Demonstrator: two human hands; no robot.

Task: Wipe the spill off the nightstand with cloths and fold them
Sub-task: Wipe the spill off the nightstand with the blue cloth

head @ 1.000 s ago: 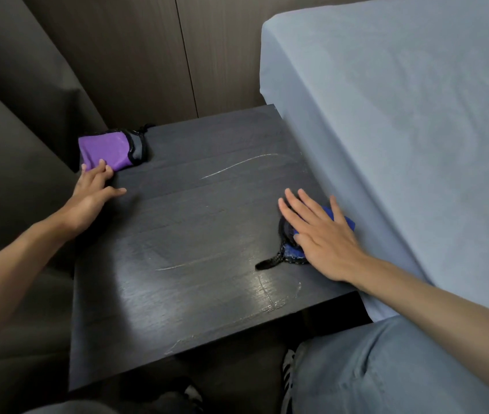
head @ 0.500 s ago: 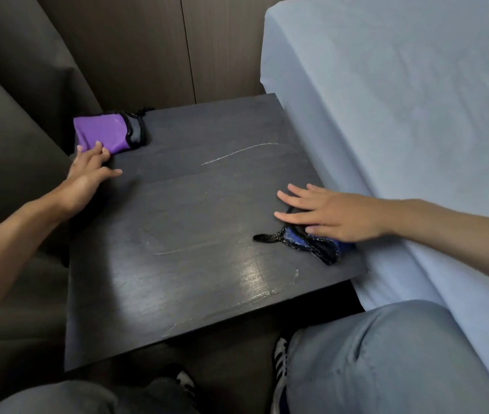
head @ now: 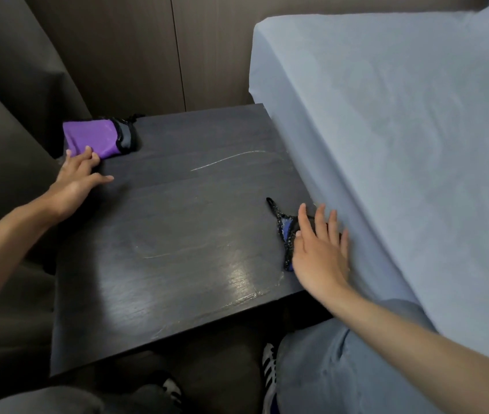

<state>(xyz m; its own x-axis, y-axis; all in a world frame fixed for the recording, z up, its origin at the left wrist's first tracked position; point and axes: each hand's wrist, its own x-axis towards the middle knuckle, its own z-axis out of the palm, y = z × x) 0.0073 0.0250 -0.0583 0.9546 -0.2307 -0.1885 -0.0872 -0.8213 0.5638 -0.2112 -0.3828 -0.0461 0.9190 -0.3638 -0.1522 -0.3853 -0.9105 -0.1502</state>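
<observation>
**Both hands flat on cloths at opposite sides of the nightstand**

At the far left corner of the dark wooden nightstand (head: 177, 234) lies a folded purple cloth with a grey and black edge (head: 93, 138). The left hand (head: 76, 180) lies open, its straight fingertips touching the cloth's near edge and its thumb spread on the wood. Thin pale streaks (head: 228, 158) cross the top. Near the right edge, a crumpled blue cloth with a black speckled border (head: 285, 234) sits under the right hand (head: 317, 252), which presses it with spread, straight fingers. Just beside that hand hangs the pale blue bed sheet (head: 401, 144). A blue-jeaned leg (head: 341, 369) shows below.
</observation>
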